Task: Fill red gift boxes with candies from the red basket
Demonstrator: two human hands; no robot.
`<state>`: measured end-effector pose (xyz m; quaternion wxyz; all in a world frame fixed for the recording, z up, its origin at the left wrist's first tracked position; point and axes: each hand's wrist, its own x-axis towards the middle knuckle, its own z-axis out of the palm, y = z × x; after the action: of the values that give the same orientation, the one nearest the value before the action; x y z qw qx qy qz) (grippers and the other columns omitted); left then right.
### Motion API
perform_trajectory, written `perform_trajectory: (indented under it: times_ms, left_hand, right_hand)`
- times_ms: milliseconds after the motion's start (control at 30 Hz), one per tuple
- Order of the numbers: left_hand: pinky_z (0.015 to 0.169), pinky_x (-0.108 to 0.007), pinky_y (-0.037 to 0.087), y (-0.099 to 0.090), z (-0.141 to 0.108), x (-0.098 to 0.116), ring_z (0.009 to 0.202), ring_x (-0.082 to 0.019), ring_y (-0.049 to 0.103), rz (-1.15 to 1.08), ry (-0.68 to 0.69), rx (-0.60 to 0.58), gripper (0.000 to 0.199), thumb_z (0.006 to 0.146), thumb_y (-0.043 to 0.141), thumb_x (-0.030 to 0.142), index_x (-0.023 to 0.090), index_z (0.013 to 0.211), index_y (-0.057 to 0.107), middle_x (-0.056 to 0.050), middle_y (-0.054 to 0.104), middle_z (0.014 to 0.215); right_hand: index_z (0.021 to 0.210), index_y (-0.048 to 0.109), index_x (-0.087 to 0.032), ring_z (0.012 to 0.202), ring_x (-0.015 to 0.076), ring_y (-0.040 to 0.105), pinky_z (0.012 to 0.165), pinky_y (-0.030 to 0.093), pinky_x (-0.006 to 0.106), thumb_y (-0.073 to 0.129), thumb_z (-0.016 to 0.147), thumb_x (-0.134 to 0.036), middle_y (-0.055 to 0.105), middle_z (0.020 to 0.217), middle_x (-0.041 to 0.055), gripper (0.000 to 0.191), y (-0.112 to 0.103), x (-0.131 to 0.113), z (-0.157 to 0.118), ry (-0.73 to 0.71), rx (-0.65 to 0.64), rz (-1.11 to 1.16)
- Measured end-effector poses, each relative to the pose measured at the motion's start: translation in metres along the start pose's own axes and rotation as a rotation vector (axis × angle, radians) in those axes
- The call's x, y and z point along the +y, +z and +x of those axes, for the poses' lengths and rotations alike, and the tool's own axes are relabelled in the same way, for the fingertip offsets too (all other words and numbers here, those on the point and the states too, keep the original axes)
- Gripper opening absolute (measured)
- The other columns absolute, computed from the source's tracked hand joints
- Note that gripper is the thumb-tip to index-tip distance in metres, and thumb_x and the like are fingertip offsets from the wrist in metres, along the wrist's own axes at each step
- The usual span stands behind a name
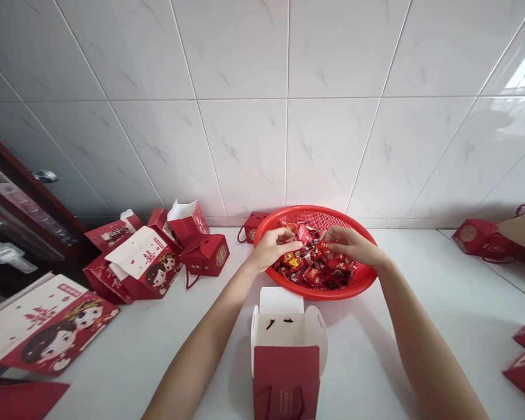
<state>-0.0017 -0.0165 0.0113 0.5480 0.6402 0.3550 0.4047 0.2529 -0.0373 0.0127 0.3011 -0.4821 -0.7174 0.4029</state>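
A red plastic basket [315,295] full of wrapped candies [317,274] stands against the wall, mostly in red wrappers with a gold one among them. Over its left side, my left hand [273,248] has thumb and fingers closed on a pinkish-red wrapped candy [304,235]. My right hand [352,246] is over the right side, its fingertips pinched on a small wrapped candy [320,252] above the pile. Between my forearms, in front of the basket, an open red gift box [286,373] stands upright with its white flaps spread. Most of its inside is hidden.
Several red-and-white gift boxes [146,262] stand at the left, some with printed cartoon figures. A small red box [254,226] sits behind the basket's left rim. More red boxes [479,239] lie at the right edge. The tiled wall [245,146] bounds the white counter [424,280].
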Motion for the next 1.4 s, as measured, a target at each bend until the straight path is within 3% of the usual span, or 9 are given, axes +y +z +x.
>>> perform_trajectory:
  times_ms: [167, 333, 533, 633, 700, 867, 1000, 1233, 1400]
  left_hand:
    - [0.085, -0.035, 0.050, -0.002, 0.003, -0.006, 0.084, -0.019, 0.065, -0.027, 0.017, 0.008, 0.042, 0.059, 0.093, 0.045, 0.016, 0.079, 0.070, -0.002, 0.070, 0.083]
    - [0.086, -0.037, 0.054, -0.004, 0.005, -0.013, 0.091, -0.023, 0.069, -0.040, 0.045, 0.015, 0.043, 0.066, 0.089, 0.050, 0.016, 0.089, 0.075, -0.006, 0.075, 0.095]
    - [0.092, -0.039, 0.058, -0.006, 0.006, -0.018, 0.103, -0.024, 0.071, -0.004, 0.121, 0.046, 0.057, 0.078, 0.081, 0.036, 0.024, 0.132, 0.067, -0.007, 0.076, 0.109]
    - [0.104, -0.043, 0.054, -0.006, 0.005, -0.017, 0.112, -0.026, 0.070, 0.099, 0.212, -0.023, 0.028, 0.085, 0.072, 0.032, 0.022, 0.110, 0.078, -0.008, 0.077, 0.112]
    - [0.109, -0.045, 0.051, -0.005, 0.005, -0.015, 0.115, -0.027, 0.069, 0.152, 0.227, -0.061, 0.019, 0.086, 0.068, 0.029, 0.021, 0.097, 0.081, -0.008, 0.079, 0.110]
    - [0.106, -0.044, 0.051, -0.004, 0.003, -0.013, 0.117, -0.029, 0.068, 0.154, 0.132, -0.103, 0.025, 0.081, 0.070, 0.028, 0.022, 0.101, 0.082, -0.007, 0.078, 0.116]
    - [0.097, -0.042, 0.053, -0.004, 0.001, -0.011, 0.107, -0.028, 0.070, 0.147, 0.131, -0.106, 0.027, 0.082, 0.074, 0.041, 0.021, 0.100, 0.080, -0.007, 0.078, 0.108]
    - [0.067, -0.029, 0.046, -0.003, 0.000, -0.006, 0.070, -0.015, 0.058, 0.125, 0.150, -0.099, 0.033, 0.077, 0.082, 0.049, 0.018, 0.080, 0.069, -0.001, 0.065, 0.079]
    - [0.070, -0.030, 0.045, -0.004, 0.001, -0.005, 0.072, -0.015, 0.056, 0.071, 0.141, -0.101, 0.031, 0.077, 0.080, 0.047, 0.019, 0.077, 0.068, 0.000, 0.062, 0.078]
  right_hand:
    - [0.112, 0.065, -0.022, 0.071, 0.0205, 0.071, 0.066, 0.058, 0.035, 0.079, 0.080, -0.052, 0.073, 0.080, 0.0025, 0.046, 0.000, -0.009, -0.005, -0.067, 0.050, 0.204]
    - [0.106, 0.074, -0.020, 0.072, 0.0200, 0.070, 0.067, 0.057, 0.034, 0.078, 0.081, -0.054, 0.072, 0.079, 0.0026, 0.042, 0.001, -0.012, -0.004, -0.098, 0.062, 0.216]
    - [0.109, 0.075, -0.021, 0.062, 0.0171, 0.064, 0.056, 0.054, 0.032, 0.076, 0.084, -0.054, 0.068, 0.074, 0.0005, 0.042, 0.008, -0.017, -0.002, -0.121, 0.078, 0.172]
    - [0.108, 0.071, -0.021, 0.060, 0.0152, 0.063, 0.059, 0.055, 0.031, 0.077, 0.084, -0.053, 0.069, 0.074, 0.0000, 0.041, 0.015, -0.023, -0.002, -0.146, 0.071, 0.191]
    - [0.105, 0.067, -0.021, 0.059, 0.0146, 0.063, 0.059, 0.054, 0.030, 0.077, 0.084, -0.052, 0.069, 0.073, -0.0005, 0.039, 0.020, -0.027, -0.002, -0.144, 0.055, 0.200]
    - [0.106, 0.065, -0.022, 0.066, 0.0168, 0.068, 0.059, 0.055, 0.029, 0.074, 0.088, -0.051, 0.073, 0.076, 0.0015, 0.036, 0.028, -0.033, -0.002, -0.135, 0.013, 0.193]
    - [0.107, 0.065, -0.023, 0.070, 0.0197, 0.071, 0.063, 0.057, 0.032, 0.074, 0.087, -0.044, 0.075, 0.075, 0.0012, 0.031, 0.031, -0.033, 0.000, -0.157, 0.011, 0.143]
    - [0.090, 0.070, -0.023, 0.072, 0.0249, 0.074, 0.065, 0.058, 0.037, 0.076, 0.083, -0.047, 0.077, 0.076, 0.0041, 0.025, 0.036, -0.034, 0.002, -0.184, 0.163, 0.013]
    - [0.082, 0.072, -0.022, 0.067, 0.0231, 0.072, 0.062, 0.056, 0.035, 0.078, 0.081, -0.050, 0.076, 0.071, 0.0044, 0.028, 0.038, -0.037, 0.003, -0.201, 0.215, 0.032]
